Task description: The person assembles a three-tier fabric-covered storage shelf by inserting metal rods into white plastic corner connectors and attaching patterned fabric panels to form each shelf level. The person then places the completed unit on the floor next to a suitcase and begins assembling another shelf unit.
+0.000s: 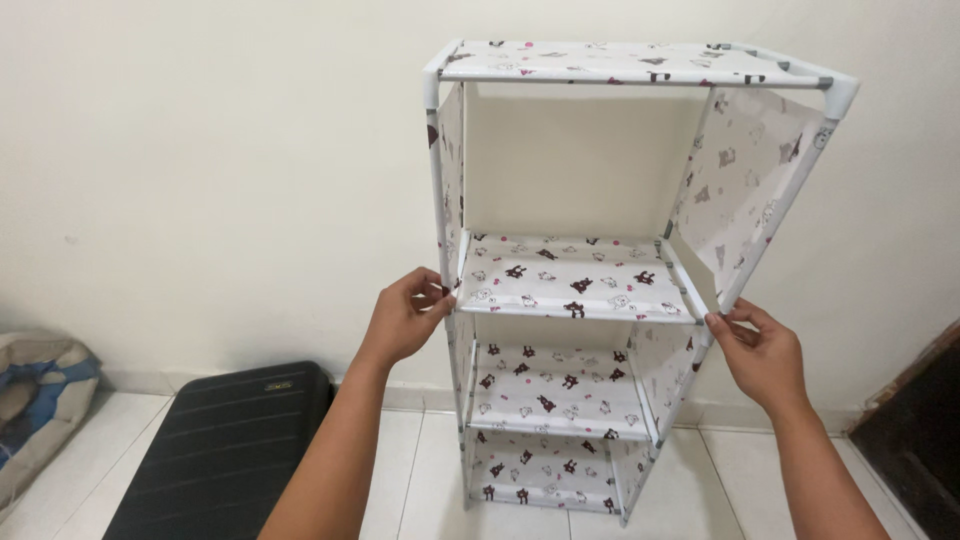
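Observation:
A tall fabric shelf rack (575, 280) with white cloth printed in small dark and pink animal shapes stands against the wall, on a frame of white and grey tubes. It has a top panel and three shelves below. My left hand (405, 315) pinches the front left upright at the level of the upper shelf. My right hand (762, 350) grips the front right upright at about the same height. The right side panel (745, 185) leans outward at the top, so the rack looks skewed.
A black ribbed suitcase (225, 450) lies flat on the white tiled floor at the lower left. A padded blue and beige cushion (35, 400) sits at the far left. A dark wooden edge (915, 430) shows at the lower right. The wall behind is cream.

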Available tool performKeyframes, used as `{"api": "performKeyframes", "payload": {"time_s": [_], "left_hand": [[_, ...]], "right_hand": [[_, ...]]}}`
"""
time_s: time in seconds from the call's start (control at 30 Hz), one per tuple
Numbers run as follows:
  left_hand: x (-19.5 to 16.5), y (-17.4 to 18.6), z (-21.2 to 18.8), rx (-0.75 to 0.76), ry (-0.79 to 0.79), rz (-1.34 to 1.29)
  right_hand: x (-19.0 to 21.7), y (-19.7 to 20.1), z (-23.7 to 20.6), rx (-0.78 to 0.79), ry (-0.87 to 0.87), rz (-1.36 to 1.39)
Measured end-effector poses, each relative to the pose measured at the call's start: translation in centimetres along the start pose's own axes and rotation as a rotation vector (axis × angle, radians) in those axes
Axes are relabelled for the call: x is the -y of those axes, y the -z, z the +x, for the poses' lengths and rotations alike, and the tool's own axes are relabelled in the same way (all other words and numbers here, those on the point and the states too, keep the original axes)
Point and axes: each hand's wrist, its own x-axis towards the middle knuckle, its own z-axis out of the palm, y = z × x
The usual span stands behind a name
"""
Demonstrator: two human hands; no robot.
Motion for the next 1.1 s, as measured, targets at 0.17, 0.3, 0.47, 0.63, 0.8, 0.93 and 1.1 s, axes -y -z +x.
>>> {"api": "performKeyframes", "payload": {"time_s": [0.17, 0.3, 0.47, 0.63, 0.8, 0.93, 1.1], "left_hand": [[3.8, 1.8, 3.5, -0.137, 0.215, -0.488], [6.4, 0.4, 9.4, -0.183, 0.297, -0.257], [9.2, -2.4, 16.4, -0.005, 0.129, -0.114], [10.5, -3.9, 21.2, 0.113, 0.077, -0.539], [12.2, -4.2, 22.3, 0.106, 0.105, -0.400], [12.8, -4.5, 22.4, 0.094, 0.115, -0.355], [13.1, -4.5, 22.6, 0.095, 0.122, -0.331]], "right_hand": [[-4.5, 1.4, 2.8, 0.105, -0.052, 0.561], [-7.7, -1.3, 9.4, 0.030, -0.241, 0.261], [-8.1, -5.8, 18.0, 0.290, -0.274, 0.152], [-7.8, -6.2, 19.4, 0.348, -0.340, 0.211], [-8.2, -6.7, 19.4, 0.330, -0.358, 0.241], [-8.8, -8.5, 19.7, 0.236, -0.346, 0.274], [-9.4, -10.2, 19.9, 0.160, -0.321, 0.285]]}}
